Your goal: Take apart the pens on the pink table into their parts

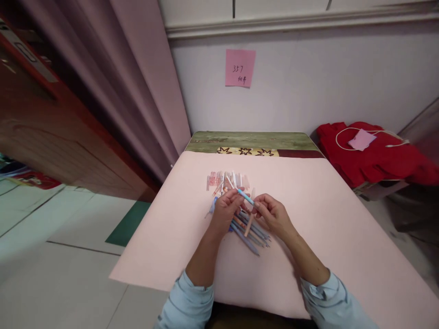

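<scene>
My left hand (227, 209) and my right hand (272, 214) meet above the middle of a pink-covered table (336, 228). Both are closed on a light blue pen (245, 197), the left hand around its far end and the right pinching its near end. Under my hands lies a loose pile of several blue and pink pens (252, 232). Just beyond my hands sits a row of several small pink and white pen caps or wrappers (224, 179).
A pink sticky note (240, 67) hangs on the white wall. A green patterned cloth (252, 142) shows at the table's far edge. A red cloth heap (373, 155) with a white cord lies right. A curtain (137, 91) and wooden door (51, 137) stand left.
</scene>
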